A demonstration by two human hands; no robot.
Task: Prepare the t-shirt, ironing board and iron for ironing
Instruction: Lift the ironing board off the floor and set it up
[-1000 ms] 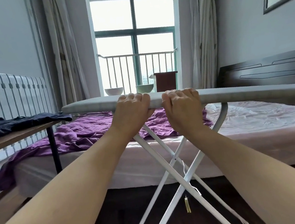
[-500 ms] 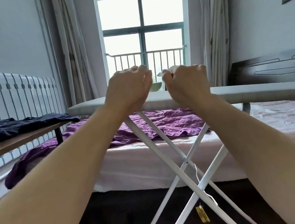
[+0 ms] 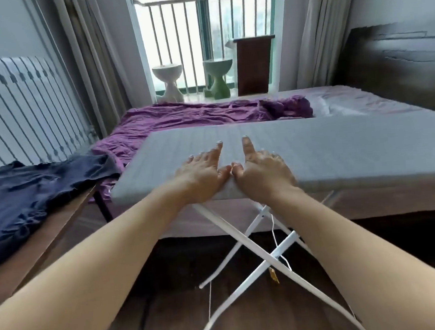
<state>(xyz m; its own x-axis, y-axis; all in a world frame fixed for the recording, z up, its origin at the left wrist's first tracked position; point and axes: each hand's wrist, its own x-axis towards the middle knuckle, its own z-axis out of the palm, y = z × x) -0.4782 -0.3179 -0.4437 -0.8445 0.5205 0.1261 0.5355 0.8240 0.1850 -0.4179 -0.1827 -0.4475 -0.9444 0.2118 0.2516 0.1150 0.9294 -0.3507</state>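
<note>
On padded grey ironing board: L hand, R hand flat.

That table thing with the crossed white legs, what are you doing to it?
It is an ironing board, set up beside the bed. The left hand and right hand lie flat and open on its grey cover, near the front edge. A dark blue t-shirt waits on the wooden table to the left. No iron is in sight.

Daylight enters through the balcony window between grey curtains; a bed stands on the dark wooden floor.
</note>
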